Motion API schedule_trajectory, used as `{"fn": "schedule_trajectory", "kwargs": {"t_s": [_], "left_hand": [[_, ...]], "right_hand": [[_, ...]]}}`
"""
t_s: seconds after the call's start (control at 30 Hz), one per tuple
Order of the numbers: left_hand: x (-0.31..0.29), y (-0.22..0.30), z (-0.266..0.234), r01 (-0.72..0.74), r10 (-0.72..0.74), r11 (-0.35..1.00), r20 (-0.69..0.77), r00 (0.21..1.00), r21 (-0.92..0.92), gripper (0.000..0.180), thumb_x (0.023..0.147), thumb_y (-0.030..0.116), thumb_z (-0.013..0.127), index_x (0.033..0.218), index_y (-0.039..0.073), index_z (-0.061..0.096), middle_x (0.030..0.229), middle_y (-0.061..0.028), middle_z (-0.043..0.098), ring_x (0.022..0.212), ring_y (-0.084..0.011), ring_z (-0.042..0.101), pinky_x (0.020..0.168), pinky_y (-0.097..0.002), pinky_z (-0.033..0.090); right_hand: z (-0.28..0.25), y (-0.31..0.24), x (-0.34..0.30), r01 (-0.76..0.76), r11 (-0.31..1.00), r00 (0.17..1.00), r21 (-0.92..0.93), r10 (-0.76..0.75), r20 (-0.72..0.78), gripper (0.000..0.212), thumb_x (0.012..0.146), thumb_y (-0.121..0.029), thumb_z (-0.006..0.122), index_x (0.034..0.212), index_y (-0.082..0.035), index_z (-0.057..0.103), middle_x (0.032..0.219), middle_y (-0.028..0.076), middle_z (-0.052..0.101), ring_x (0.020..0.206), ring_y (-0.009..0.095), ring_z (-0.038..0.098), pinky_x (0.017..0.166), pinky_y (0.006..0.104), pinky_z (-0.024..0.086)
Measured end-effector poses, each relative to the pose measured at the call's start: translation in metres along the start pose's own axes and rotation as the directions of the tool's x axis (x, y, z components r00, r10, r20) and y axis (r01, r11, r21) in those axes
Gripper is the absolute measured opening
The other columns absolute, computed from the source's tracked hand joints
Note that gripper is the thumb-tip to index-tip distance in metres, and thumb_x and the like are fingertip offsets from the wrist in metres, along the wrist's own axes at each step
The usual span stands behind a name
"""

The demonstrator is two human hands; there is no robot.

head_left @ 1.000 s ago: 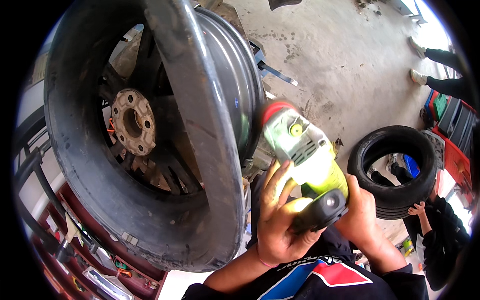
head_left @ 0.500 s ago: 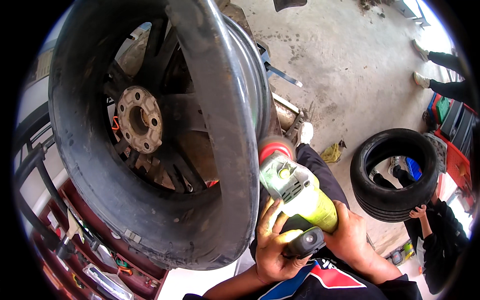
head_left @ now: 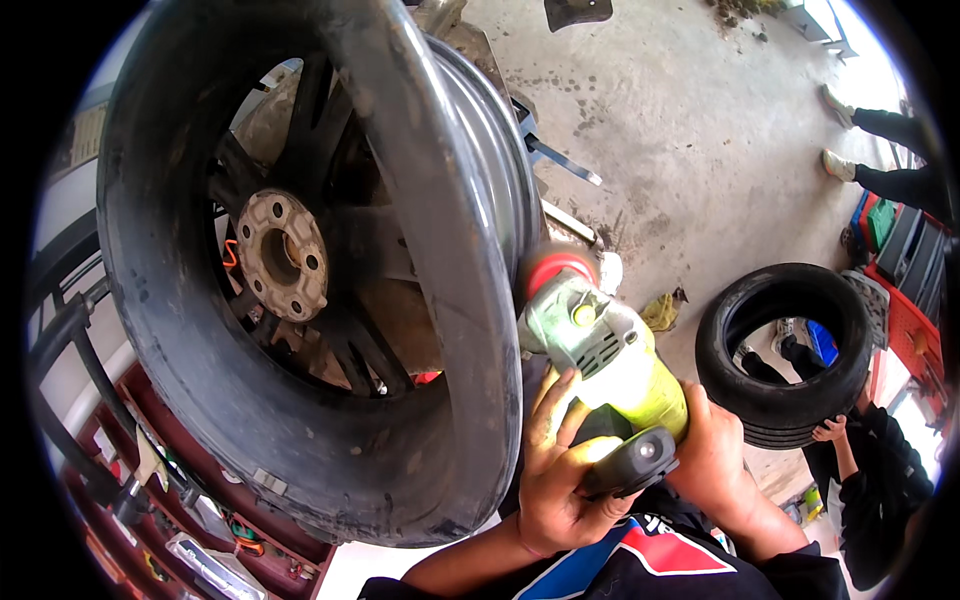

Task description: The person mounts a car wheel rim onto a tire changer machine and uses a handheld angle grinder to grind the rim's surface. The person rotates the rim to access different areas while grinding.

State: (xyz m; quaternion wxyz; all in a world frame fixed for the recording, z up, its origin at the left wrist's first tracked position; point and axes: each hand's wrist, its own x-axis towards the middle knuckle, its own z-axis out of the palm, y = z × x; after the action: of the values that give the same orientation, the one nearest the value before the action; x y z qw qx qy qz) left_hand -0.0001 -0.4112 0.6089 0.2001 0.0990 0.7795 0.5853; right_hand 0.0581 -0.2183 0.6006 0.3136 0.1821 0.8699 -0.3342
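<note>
Plainly, both hands are on a grinder (head_left: pixel 645 375), yellow-bodied with a bare metal head. The left hand (head_left: pixel 560 485) is partly curled round its black handle (head_left: pixel 628 468), with fingers stretched along the side of the tool. The right hand (head_left: pixel 715 455) is closed round the back of the yellow body. The grinder sits just off the right edge of a wheel (head_left: pixel 360 240), and its red disc (head_left: pixel 560 272), blurred, is beside the barrel; whether they touch cannot be told. The wheel is tilted, its hub facing the head camera.

A blue bar (head_left: pixel 565 160) juts out past the wheel's right edge. Near the wheel's lower left edge is a maroon tray (head_left: pixel 300 537) with assorted tools. A yellowish rag (head_left: pixel 660 312) lies on the concrete floor (head_left: pixel 680 130), between the grinder and a tyre (head_left: pixel 785 402). A co-worker's hand (head_left: pixel 830 430) is on the tyre's lower right edge. Near the floor's right edge are another person's legs (head_left: pixel 900 183) and a red bin (head_left: pixel 905 330).
</note>
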Motion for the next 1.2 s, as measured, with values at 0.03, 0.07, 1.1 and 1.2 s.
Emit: {"fn": "schedule_trajectory", "kwargs": {"t_s": [0.03, 0.07, 1.1, 1.2], "left_hand": [[0.005, 0.002, 0.002, 0.023, -0.024, 0.999, -0.02, 1.0, -0.042, 0.041, 0.093, 0.037, 0.077, 0.111, 0.002, 0.067, 0.141, -0.0292, 0.055, 0.144, -0.054, 0.038, 0.119, -0.0629, 0.028], [0.01, 0.004, 0.001, 0.003, -0.003, 1.0, -0.017, 1.0, -0.008, 0.041, 0.093, 0.037, 0.077, 0.112, 0.002, 0.067, 0.141, -0.0292, 0.055, 0.144, -0.054, 0.038, 0.119, -0.0631, 0.027], [-0.012, 0.009, -0.002, -0.019, -0.002, 0.982, 0.109, 0.994, 0.19, 0.067, 0.095, 0.048, 0.071, 0.128, -0.009, 0.06, 0.151, -0.0394, 0.04, 0.143, -0.0503, 0.039, 0.119, -0.0562, 0.029], [-0.007, 0.009, -0.005, -0.064, 0.034, 0.975, 0.142, 0.989, 0.213, 0.07, 0.094, 0.048, 0.072, 0.13, -0.009, 0.058, 0.152, -0.0391, 0.039, 0.143, -0.051, 0.039, 0.119, -0.0564, 0.029]], "right_hand": [[-0.002, 0.001, 0.004, 0.01, 1.0, 1.0, -0.005, -0.01, -0.007, 0.072, 0.065, -0.023, 0.091, 0.124, -0.002, 0.055, 0.094, 0.018, 0.072, 0.086, 0.038, 0.073, 0.072, 0.0458, 0.057], [-0.004, 0.001, 0.008, 0.022, 1.0, 1.0, 0.004, -0.022, -0.018, 0.071, 0.066, -0.022, 0.091, 0.124, -0.002, 0.055, 0.093, 0.018, 0.072, 0.085, 0.038, 0.073, 0.071, 0.0457, 0.057], [0.004, 0.008, -0.012, -0.079, 0.99, 0.989, 0.116, 0.062, 0.137, 0.068, 0.068, -0.024, 0.09, 0.124, -0.003, 0.057, 0.097, 0.019, 0.073, 0.09, 0.039, 0.073, 0.078, 0.0463, 0.058], [0.003, 0.008, -0.009, -0.077, 0.987, 0.989, 0.138, 0.058, 0.139, 0.07, 0.068, -0.024, 0.09, 0.125, -0.004, 0.056, 0.098, 0.019, 0.073, 0.089, 0.04, 0.073, 0.078, 0.0471, 0.058]]}}
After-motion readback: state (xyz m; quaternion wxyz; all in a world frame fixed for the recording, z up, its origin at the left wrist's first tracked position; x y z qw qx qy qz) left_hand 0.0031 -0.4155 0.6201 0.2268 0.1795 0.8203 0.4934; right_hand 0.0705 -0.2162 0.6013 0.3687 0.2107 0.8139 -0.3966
